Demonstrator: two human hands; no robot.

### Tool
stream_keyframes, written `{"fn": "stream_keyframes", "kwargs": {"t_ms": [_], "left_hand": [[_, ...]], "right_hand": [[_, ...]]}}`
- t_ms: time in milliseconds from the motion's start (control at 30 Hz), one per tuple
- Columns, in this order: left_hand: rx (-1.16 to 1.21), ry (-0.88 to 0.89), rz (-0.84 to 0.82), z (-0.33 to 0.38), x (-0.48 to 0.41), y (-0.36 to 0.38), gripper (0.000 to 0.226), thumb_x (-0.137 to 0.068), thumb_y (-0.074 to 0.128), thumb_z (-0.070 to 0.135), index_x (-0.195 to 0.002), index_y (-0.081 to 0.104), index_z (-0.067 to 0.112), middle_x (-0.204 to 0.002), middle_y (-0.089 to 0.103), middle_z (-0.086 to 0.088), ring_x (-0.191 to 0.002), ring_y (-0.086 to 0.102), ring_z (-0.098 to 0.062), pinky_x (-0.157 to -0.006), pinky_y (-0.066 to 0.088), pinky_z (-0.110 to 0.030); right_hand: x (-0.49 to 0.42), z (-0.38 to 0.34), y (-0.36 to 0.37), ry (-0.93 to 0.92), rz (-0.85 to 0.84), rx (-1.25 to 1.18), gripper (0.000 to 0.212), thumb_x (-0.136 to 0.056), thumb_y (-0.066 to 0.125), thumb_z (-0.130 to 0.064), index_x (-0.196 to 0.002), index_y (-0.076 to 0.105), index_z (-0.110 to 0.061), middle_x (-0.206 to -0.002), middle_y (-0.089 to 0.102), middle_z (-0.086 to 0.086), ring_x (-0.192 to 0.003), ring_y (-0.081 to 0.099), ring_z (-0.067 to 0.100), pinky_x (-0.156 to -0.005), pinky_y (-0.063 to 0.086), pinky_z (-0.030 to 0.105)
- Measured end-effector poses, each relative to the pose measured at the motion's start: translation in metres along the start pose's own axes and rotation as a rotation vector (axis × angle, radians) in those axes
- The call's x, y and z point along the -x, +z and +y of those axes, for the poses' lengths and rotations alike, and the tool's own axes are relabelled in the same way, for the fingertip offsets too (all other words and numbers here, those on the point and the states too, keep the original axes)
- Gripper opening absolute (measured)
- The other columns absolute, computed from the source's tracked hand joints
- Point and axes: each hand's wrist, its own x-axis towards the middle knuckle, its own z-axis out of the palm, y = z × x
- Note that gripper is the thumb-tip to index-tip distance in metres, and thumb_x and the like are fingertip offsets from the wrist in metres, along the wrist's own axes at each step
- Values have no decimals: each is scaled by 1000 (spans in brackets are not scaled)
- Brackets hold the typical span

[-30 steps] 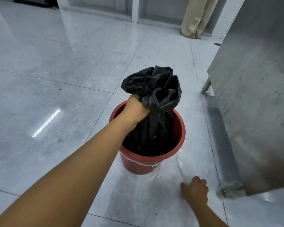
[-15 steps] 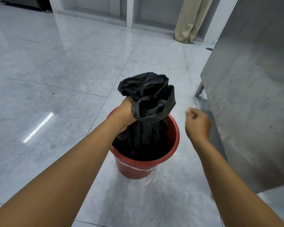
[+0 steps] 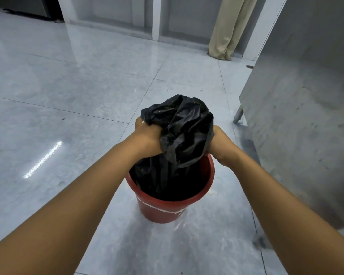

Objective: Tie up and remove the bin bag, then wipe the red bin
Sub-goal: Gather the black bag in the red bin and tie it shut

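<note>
I hold the crumpled black plastic bin bag [image 3: 184,133] by its gathered top, above the round red plastic bin [image 3: 167,212]. The lower part of the bag is inside the bin and fills it with dark folds, so I cannot see the bottom of the bin or what the bag contains.

My left hand [image 3: 147,135] grips the bag from the left side. Its fingers are curled into the plastic, and their tips are buried in the folds. My right hand [image 3: 223,145] lies against the right side of the bunched top. I see only its back and the wrist; the fingers go behind the black plastic, so I cannot tell if they are closed on the bag or only press it.

The bin stands on the glossy grey tiled floor [image 3: 68,116]. A thin pale band goes around the red wall. I cannot make out what it is.

On the right a big grey metal cabinet [image 3: 306,116] is cut off by the frame edge, with one thin metal leg [image 3: 238,114] visible. Far behind hangs a beige cloth [image 3: 229,26]; its top is cut off, so I cannot say if it is a curtain or trousers.
</note>
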Motion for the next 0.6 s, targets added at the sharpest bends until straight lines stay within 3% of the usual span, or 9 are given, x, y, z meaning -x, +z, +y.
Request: {"fn": "stream_keyframes", "kwargs": {"t_ms": [100, 267, 400, 467, 600], "left_hand": [[27, 66, 90, -7, -1, 0, 16, -85, 55, 24, -97, 53, 13, -119, 55, -20, -94, 50, -31, -77, 38, -32], [-116, 115, 321, -6, -3, 5, 24, -86, 50, 28, -98, 55, 8, -99, 63, -20, -85, 56, -38, -65, 35, -32], [-153, 62, 382, -6, -5, 10, 25, -85, 49, 36, -81, 52, 11, -68, 50, -6, -67, 43, -30, -62, 34, -31], [-168, 11, 371, -7, -7, 12, 27, -83, 49, 39, -72, 46, 15, -59, 40, 1, -66, 44, -29, -60, 34, -30], [-168, -101, 358, -11, -10, 9, 41, -81, 48, 54, -68, 51, 15, -62, 45, 1, -65, 49, -27, -58, 36, -28]], "right_hand": [[6, 3, -6, 37, 27, 8, 43, -82, 53, -8, -46, 62, -30, -39, 49, -14, -41, 37, 7, -41, 32, 18], [12, 12, -12, 77, 156, -59, 13, -79, 69, -16, -69, 67, -22, -51, 63, -5, -43, 45, 15, -45, 37, 24], [24, 9, -8, 128, 249, 69, 22, -71, 78, -30, -64, 64, -15, -54, 65, -1, -39, 51, 10, -38, 39, 20], [33, 5, -3, 147, 271, 149, 22, -71, 76, -28, -63, 63, -13, -49, 63, -2, -38, 53, 8, -38, 41, 20], [50, -3, -1, 238, 266, 54, 21, -71, 71, -14, -56, 57, -10, -49, 59, 6, -36, 48, 12, -40, 39, 20]]}}
